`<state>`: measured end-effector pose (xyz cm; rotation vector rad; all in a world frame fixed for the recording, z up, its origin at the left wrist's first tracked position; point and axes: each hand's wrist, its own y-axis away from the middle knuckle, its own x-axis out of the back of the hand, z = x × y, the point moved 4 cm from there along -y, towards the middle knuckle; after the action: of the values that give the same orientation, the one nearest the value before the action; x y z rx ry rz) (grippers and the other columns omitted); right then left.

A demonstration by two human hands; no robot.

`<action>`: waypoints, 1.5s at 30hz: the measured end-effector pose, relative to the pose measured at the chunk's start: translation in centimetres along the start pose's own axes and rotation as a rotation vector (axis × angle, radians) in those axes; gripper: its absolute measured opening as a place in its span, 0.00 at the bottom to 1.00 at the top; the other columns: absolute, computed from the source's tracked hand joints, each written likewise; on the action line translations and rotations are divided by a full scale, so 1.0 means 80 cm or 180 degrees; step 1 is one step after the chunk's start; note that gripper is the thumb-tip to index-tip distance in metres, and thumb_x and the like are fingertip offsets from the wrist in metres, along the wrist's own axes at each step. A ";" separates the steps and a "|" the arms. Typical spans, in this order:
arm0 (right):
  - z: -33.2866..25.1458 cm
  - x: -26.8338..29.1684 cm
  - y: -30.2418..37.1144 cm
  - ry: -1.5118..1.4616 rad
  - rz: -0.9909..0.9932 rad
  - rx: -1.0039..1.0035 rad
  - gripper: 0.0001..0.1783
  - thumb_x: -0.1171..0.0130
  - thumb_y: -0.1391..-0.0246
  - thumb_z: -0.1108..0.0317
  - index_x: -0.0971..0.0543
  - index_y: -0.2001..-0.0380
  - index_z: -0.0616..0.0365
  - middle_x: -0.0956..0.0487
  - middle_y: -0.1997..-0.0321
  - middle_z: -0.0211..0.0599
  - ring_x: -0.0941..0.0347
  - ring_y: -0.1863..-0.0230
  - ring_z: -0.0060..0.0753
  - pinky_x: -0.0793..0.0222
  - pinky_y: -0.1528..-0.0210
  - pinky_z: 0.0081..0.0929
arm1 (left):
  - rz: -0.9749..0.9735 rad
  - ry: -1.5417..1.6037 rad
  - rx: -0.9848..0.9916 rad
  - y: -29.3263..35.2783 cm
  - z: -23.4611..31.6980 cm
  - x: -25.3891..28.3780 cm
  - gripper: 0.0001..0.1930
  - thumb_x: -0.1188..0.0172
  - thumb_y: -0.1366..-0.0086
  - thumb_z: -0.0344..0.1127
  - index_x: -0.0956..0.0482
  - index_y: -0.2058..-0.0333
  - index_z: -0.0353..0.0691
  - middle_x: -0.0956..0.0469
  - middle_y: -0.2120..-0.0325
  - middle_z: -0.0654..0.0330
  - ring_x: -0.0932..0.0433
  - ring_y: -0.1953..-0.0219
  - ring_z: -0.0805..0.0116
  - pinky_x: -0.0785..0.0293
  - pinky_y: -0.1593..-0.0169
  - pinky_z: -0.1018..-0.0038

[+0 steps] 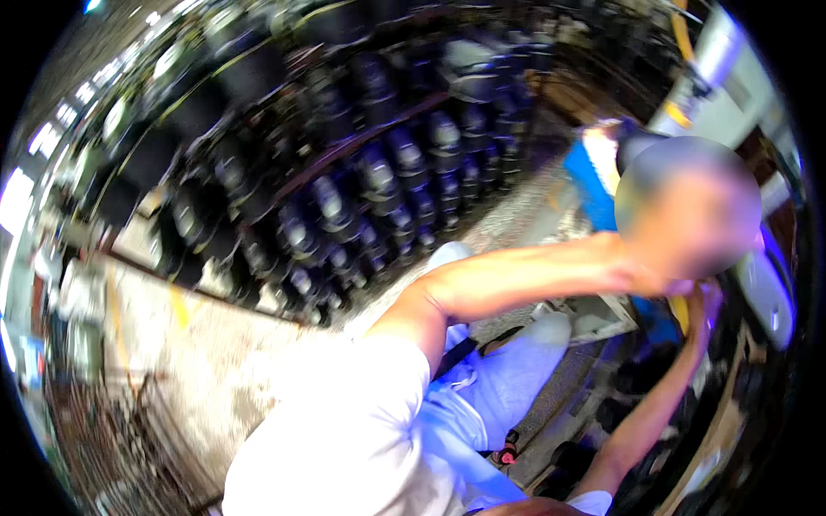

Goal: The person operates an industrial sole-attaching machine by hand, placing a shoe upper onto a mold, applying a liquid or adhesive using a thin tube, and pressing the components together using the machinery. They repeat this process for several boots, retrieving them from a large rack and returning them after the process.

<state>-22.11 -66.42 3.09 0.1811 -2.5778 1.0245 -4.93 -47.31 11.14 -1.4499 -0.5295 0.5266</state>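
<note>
My left arm stretches across the middle to the right, and my left hand is mostly hidden by a round blurred patch; its fingers cannot be made out. From the lower right my right forearm reaches up, and my right hand is close beside the left one. Its fingers look curled in, though motion smears them, and what they hold is unclear. A yellow strip-like piece shows right beside the right hand. Just past the hands is a pale, rounded, elongated panel.
Rows of dark, rounded metal parts are stacked on racks at the far left and middle. A blue object stands beyond my arm. Thin rods lie at lower left. A white cylindrical post rises at upper right. Concrete floor lies left.
</note>
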 end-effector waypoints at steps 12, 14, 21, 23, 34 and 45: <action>-0.326 -0.227 0.278 -0.2487 -0.2319 0.2578 0.46 0.15 0.65 0.57 0.24 0.43 0.68 0.20 0.40 0.62 0.21 0.40 0.63 0.25 0.36 0.49 | -0.2313 -0.1132 0.2678 0.098 0.199 0.411 0.35 0.27 0.58 0.24 0.17 0.45 0.43 0.24 0.43 0.50 0.26 0.40 0.49 0.30 0.36 0.57; -0.375 -0.280 0.297 -0.2947 -0.1854 0.2604 0.37 0.21 0.61 0.67 0.23 0.46 0.68 0.19 0.41 0.61 0.21 0.40 0.62 0.23 0.38 0.49 | -0.2440 -0.1308 0.2808 0.076 0.199 0.461 0.34 0.28 0.58 0.23 0.17 0.46 0.42 0.25 0.42 0.49 0.27 0.39 0.48 0.30 0.35 0.57; -0.510 -0.499 0.334 -0.2900 -0.0849 0.1890 0.26 0.26 0.58 0.75 0.18 0.52 0.63 0.16 0.47 0.55 0.15 0.51 0.54 0.19 0.49 0.41 | -0.1784 -0.4686 0.2167 0.083 0.207 0.569 0.38 0.39 0.49 0.18 0.28 0.35 0.46 0.28 0.39 0.46 0.25 0.40 0.42 0.27 0.36 0.56; -0.551 -0.519 0.336 -0.3059 -0.0966 0.1900 0.28 0.25 0.56 0.74 0.19 0.48 0.62 0.17 0.45 0.53 0.17 0.48 0.55 0.20 0.47 0.40 | -0.1336 -0.5033 0.2014 0.103 0.210 0.574 0.35 0.41 0.46 0.20 0.29 0.36 0.42 0.25 0.40 0.47 0.25 0.40 0.44 0.30 0.34 0.55; -0.378 -0.615 0.171 -0.1932 -0.0845 0.0955 0.33 0.26 0.46 0.63 0.23 0.40 0.67 0.16 0.44 0.50 0.17 0.46 0.48 0.23 0.42 0.37 | 0.0293 -0.2248 0.4209 0.128 0.032 0.499 0.26 0.39 0.38 0.35 0.29 0.42 0.28 0.35 0.38 0.29 0.36 0.36 0.30 0.38 0.31 0.50; -0.393 -0.518 0.205 -0.1712 -0.0752 0.0835 0.24 0.28 0.43 0.63 0.18 0.46 0.62 0.14 0.52 0.50 0.15 0.53 0.45 0.22 0.48 0.38 | 0.1825 -0.4763 0.2234 0.179 -0.031 0.528 0.26 0.40 0.38 0.28 0.29 0.41 0.29 0.27 0.46 0.34 0.27 0.46 0.29 0.29 0.41 0.48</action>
<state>21.11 -33.54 -1.76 0.9193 -2.7627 1.3631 29.27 -21.98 -2.43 -0.2731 -0.9163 2.0529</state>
